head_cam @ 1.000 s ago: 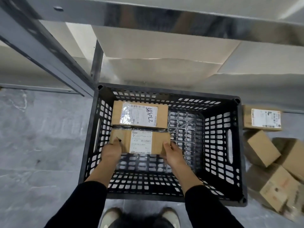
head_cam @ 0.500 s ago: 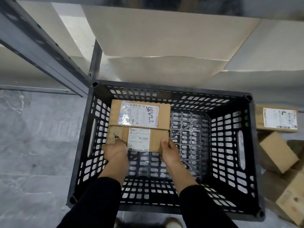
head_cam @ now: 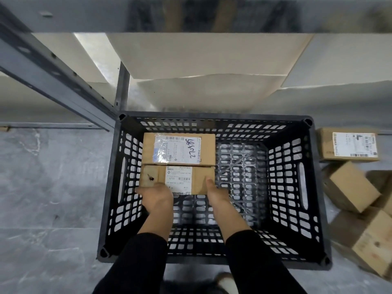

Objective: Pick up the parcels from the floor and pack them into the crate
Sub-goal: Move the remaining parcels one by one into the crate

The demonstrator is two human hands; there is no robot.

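While inside the crate (head_cam: 318,187), both hands, left (head_cam: 156,195) and right (head_cam: 216,193), clasp the near parcel's (head_cam: 180,179) ends

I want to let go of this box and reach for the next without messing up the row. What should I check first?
1. Held parcel is down on the crate floor: cannot tell, the hands hide its near edge.
2. It sits flush against the far parcel: ok, their edges meet with no visible gap.
3. Left hand and right hand are free to withdraw: ok, both are at the near edge with open space behind them.
4. Space remains in the crate: ok, its right half is bare.
5. More parcels are waiting: ok, several floor parcels lie to the crate's right.
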